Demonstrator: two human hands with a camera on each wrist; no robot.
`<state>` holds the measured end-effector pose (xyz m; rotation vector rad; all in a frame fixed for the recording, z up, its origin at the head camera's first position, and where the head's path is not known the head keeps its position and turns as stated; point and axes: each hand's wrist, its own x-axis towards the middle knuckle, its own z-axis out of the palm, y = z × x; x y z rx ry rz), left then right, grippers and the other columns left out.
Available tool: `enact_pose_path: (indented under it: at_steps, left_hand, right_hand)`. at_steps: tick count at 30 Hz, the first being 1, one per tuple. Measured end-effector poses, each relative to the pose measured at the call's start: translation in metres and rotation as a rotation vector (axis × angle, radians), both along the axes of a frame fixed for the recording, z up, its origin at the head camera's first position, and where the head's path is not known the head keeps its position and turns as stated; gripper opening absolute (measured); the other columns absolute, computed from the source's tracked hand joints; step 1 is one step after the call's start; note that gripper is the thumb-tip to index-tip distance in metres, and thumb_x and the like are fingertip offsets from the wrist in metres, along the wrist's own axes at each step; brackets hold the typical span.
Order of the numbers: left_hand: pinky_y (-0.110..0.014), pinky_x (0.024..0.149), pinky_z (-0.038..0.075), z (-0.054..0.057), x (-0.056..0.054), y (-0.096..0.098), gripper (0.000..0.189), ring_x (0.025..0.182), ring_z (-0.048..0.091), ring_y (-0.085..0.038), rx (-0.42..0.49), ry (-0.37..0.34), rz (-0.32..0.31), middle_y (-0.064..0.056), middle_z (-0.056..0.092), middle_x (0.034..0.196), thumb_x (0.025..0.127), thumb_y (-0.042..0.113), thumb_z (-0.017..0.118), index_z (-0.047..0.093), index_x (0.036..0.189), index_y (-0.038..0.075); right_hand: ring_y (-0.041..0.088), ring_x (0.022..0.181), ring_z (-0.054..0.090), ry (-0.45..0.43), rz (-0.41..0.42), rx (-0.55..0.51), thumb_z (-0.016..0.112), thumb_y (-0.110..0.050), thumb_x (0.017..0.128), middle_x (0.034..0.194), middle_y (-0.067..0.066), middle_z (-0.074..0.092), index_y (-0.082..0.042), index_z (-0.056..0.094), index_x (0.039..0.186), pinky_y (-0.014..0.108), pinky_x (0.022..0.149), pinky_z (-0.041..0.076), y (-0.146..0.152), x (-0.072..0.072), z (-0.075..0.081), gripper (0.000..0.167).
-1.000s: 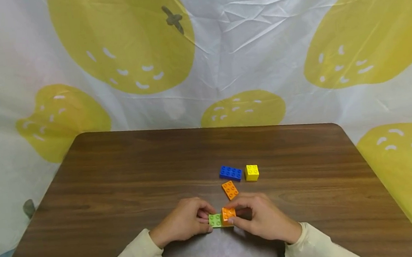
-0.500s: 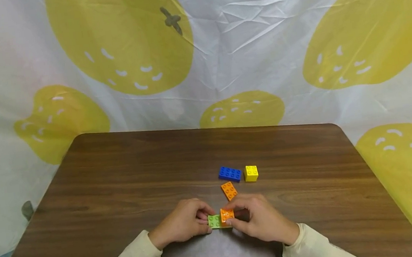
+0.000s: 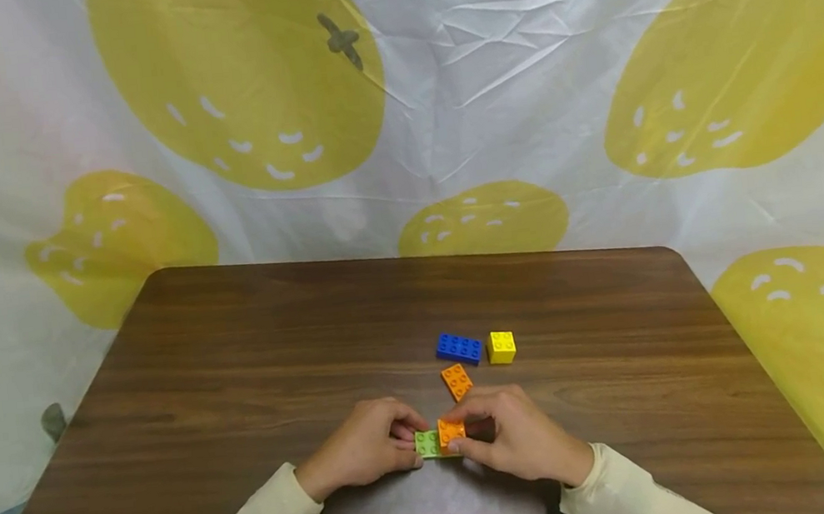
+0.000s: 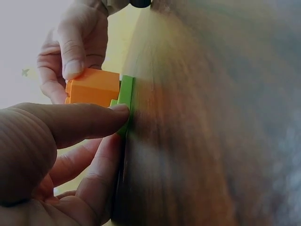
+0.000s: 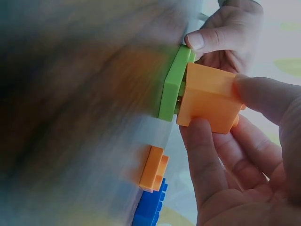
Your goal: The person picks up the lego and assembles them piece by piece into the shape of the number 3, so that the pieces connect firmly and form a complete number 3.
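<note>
My left hand (image 3: 370, 446) pinches the left end of a flat light green toy brick (image 3: 427, 442) low over the table. An orange square toy brick (image 3: 451, 432) is held between the thumb and fingers of my right hand (image 3: 527, 437), over the green brick's right end. In the right wrist view, the orange square brick (image 5: 209, 99) sits slightly tilted to the flat green brick (image 5: 173, 84), and studs show in a narrow gap between them. The left wrist view has my left thumb (image 4: 94, 120) along the green brick's edge.
Just beyond my right fingers lies a flat orange brick (image 3: 457, 381). Behind it are a long blue brick (image 3: 459, 348) and a yellow square brick (image 3: 501, 347). The brown wooden table (image 3: 276, 330) reaches back to a lemon-print cloth (image 3: 348, 222).
Both hands keep their hold on the green and orange bricks with hardly any motion. Everything in the head view has shifted slightly left.
</note>
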<state>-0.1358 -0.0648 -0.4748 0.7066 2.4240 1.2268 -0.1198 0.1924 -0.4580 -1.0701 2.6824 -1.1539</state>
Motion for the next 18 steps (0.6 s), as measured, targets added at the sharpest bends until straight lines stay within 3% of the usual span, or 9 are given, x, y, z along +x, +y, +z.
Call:
enact_pose_path:
  at_steps: [6,13,18]
  left_hand:
    - [-0.017,0.072,0.057,-0.0012,-0.0001,-0.0005,0.033,0.081,0.067,0.0,0.007,-0.001,0.013,0.002,0.074,0.097,0.077,0.012,0.093,0.08,0.107,0.009]
    - [-0.017,0.071,0.058,-0.0017,0.0011,-0.0005,0.034,0.081,0.069,-0.003,0.037,-0.013,0.024,0.001,0.074,0.095,0.075,0.009,0.094,0.08,0.106,0.007]
    - [-0.018,0.071,0.058,-0.003,0.0001,-0.0018,0.034,0.08,0.067,-0.001,0.036,-0.025,0.028,0.003,0.074,0.094,0.076,0.01,0.094,0.08,0.107,0.008]
  right_hand:
    - [0.006,0.092,0.074,-0.052,0.009,-0.015,0.083,-0.025,0.094,0.106,-0.002,0.078,-0.015,0.079,0.115,0.02,0.076,0.061,0.0007,-0.0025,-0.0005,0.024]
    - [0.011,0.095,0.077,-0.184,0.001,-0.046,0.082,-0.025,0.095,0.109,0.0,0.077,-0.015,0.078,0.116,0.017,0.077,0.06,0.0044,-0.0041,-0.0019,0.024]
    - [0.01,0.093,0.075,-0.164,0.012,-0.017,0.084,-0.023,0.093,0.108,0.0,0.078,-0.014,0.078,0.115,0.017,0.075,0.06,0.0032,-0.0063,0.0021,0.024]
